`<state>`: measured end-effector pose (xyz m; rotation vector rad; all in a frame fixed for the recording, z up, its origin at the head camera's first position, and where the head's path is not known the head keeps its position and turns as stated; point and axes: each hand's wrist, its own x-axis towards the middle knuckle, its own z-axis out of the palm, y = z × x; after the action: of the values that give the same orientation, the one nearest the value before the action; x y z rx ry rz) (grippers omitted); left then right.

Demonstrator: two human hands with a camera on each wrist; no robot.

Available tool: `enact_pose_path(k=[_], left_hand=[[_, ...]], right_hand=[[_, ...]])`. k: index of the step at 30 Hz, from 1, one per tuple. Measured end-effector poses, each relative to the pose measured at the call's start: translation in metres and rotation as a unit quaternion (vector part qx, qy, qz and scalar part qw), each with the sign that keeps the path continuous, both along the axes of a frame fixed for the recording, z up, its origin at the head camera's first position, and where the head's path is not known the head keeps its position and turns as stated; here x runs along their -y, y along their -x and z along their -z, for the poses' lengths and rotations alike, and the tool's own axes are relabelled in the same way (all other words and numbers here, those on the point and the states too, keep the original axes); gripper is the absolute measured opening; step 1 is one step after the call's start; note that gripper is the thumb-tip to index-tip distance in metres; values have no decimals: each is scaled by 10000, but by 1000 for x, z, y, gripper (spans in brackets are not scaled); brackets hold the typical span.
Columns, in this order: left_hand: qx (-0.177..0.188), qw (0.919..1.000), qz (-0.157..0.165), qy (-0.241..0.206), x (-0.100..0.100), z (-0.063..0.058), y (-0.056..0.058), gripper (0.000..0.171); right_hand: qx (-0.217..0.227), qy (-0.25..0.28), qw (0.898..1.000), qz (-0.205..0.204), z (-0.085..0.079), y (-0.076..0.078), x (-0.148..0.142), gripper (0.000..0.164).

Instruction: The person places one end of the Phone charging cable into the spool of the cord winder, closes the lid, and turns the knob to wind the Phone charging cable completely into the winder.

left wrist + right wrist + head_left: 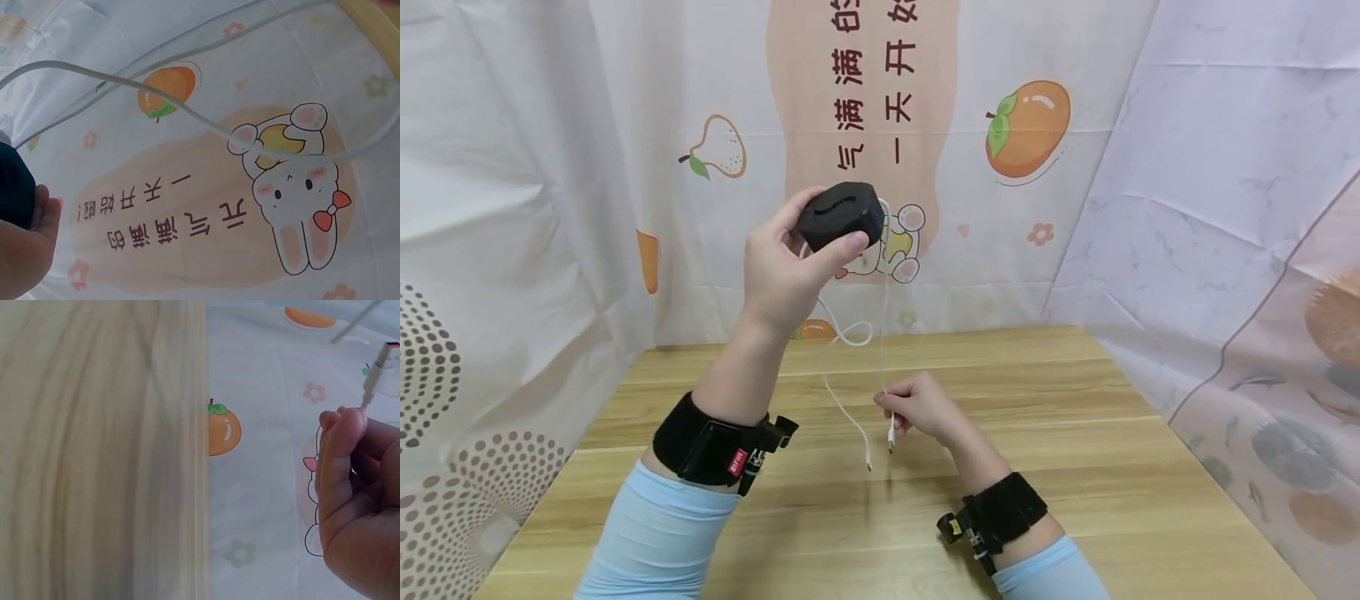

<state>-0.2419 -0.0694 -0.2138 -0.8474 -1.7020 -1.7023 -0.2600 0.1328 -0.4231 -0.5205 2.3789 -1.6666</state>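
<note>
My left hand is raised in front of the backdrop and grips a black, angular block with a curved slot on its face. A white charging cable runs from around the block and hangs below it, with a small loop partway down. Lower, above the table, my right hand pinches the cable between thumb and fingertips just behind one plug. That plug, with its metal tip, shows past the fingertips in the right wrist view. The cable's other, smaller end dangles to the left of it.
Below the hands lies a wood-grain table. A white printed curtain with fruit, a rabbit and lettering hangs behind its far edge, and more curtain covers both sides. Each forearm wears a black strap with a small camera.
</note>
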Motion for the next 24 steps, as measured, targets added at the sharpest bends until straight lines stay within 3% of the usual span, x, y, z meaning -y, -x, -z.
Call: enact_pose_path(k=[6,16,24], left_hand=[[-24,9997,-237,11,5,2,0,47],[151,9995,-223,135,12,3,0,45],[168,9996,-75,202,6,3,3,47]], right_hand=[[329,-30,9994,81,3,2,-6,33],[428,-261,9962,711,7,9,-25,24],[289,-324,9986,309,5,6,-23,24]])
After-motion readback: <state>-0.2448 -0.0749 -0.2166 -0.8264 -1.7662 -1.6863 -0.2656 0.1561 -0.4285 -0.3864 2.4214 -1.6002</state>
